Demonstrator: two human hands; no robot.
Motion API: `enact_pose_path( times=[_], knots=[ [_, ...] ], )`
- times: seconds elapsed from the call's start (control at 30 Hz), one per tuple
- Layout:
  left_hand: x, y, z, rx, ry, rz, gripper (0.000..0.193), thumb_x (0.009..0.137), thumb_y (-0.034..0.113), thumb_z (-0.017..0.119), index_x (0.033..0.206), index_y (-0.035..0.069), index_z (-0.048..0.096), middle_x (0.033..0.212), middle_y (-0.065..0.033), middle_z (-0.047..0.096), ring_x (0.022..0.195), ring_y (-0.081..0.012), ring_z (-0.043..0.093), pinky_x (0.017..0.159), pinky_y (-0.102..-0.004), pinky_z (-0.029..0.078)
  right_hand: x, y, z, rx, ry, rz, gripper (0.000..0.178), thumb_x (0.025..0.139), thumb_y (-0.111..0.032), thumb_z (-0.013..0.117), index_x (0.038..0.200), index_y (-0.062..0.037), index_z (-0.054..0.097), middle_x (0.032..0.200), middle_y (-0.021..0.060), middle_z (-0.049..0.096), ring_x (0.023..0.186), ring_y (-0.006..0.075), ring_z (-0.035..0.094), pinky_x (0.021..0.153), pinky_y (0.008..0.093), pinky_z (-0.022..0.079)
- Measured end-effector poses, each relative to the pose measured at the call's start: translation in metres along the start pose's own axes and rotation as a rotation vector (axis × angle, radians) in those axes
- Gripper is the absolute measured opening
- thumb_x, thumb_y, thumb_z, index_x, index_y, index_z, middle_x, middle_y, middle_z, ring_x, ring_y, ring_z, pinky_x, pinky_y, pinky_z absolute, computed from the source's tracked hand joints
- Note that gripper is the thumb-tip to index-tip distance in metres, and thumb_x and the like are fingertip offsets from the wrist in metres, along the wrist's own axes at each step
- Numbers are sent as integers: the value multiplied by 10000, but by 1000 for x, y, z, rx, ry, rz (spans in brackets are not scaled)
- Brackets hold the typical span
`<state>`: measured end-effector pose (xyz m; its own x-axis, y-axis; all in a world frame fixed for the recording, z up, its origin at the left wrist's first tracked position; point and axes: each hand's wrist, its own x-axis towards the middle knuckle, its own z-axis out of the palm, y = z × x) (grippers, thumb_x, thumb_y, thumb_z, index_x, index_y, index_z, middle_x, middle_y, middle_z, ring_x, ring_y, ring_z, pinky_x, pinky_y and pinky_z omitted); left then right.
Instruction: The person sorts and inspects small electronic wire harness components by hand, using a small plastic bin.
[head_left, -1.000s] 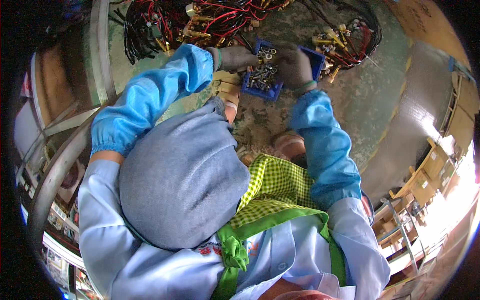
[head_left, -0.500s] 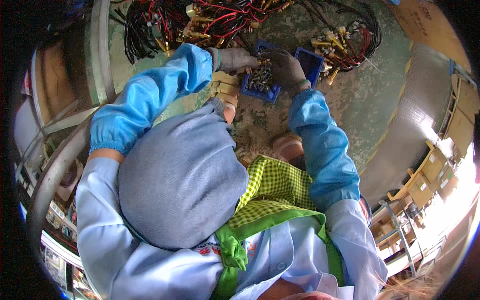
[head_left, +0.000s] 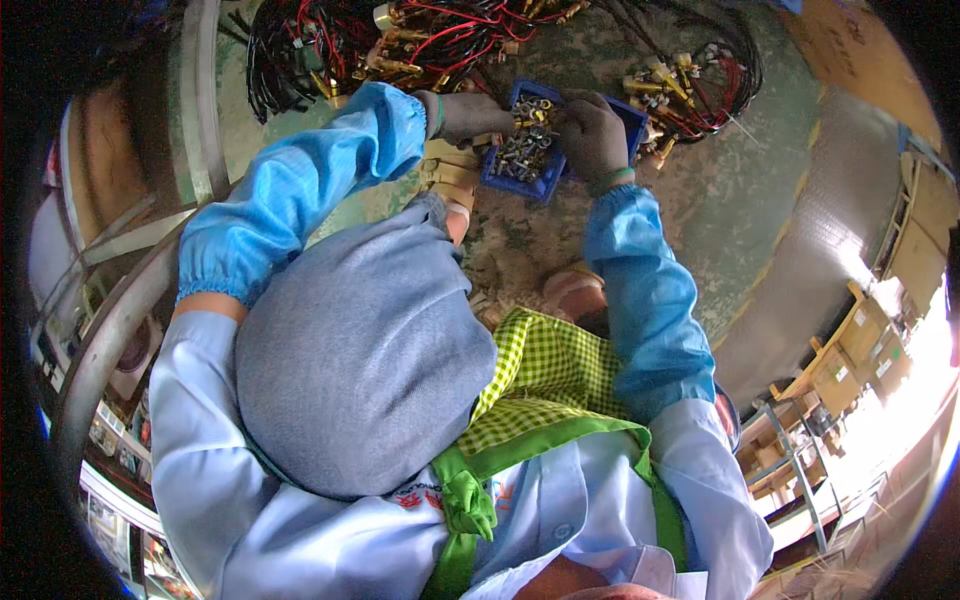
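Note:
Both hands wear grey-brown gloves. My left hand (head_left: 468, 119) reaches over the left rim of a blue plastic bin (head_left: 528, 189), its fingers pressed together; whatever they pinch is too small to make out. Small silver and brass-coloured metal fittings (head_left: 524, 152) fill much of that bin. On the bin's right side, my right hand (head_left: 594, 137) has its fingers curled in beside the fittings, and what they hold is hidden. A second blue bin (head_left: 637, 122) sits partly behind my right hand, its inside mostly covered.
Bundles of black and red wires with brass fittings (head_left: 400, 68) lie on the floor beyond my left hand. Another wire bundle (head_left: 690, 88) lies at the right. A metal frame post (head_left: 203, 110) stands left; a cardboard box (head_left: 850, 60) is far right. My raised knee (head_left: 360, 350) is below.
My right hand has drawn a little right, away from my left hand, and uncovered more of the fittings in the bin. My left hand stays nearly in place.

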<state>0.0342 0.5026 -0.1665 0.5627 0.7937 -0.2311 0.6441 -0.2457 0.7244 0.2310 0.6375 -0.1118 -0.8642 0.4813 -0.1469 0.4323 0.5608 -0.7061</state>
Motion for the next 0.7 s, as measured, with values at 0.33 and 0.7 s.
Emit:
enact_pose_path(
  times=[0.33,0.7],
  knots=[
    [9,25,-17,-857,-48,-730,399,794,387,566,900,6,615,752,-125,602,644,-231,589,563,-354,460,3,-9,43,876,-322,617,330,908,-251,518,1094,20,554,915,74,621,777,144,575,681,284,472],
    [-66,28,-107,-198,100,-580,426,705,363,566,958,26,629,843,-177,634,799,-316,612,711,-389,476,-42,49,-23,452,188,657,303,842,-263,605,1019,-19,586,913,77,621,729,199,586,657,305,489]
  ],
)
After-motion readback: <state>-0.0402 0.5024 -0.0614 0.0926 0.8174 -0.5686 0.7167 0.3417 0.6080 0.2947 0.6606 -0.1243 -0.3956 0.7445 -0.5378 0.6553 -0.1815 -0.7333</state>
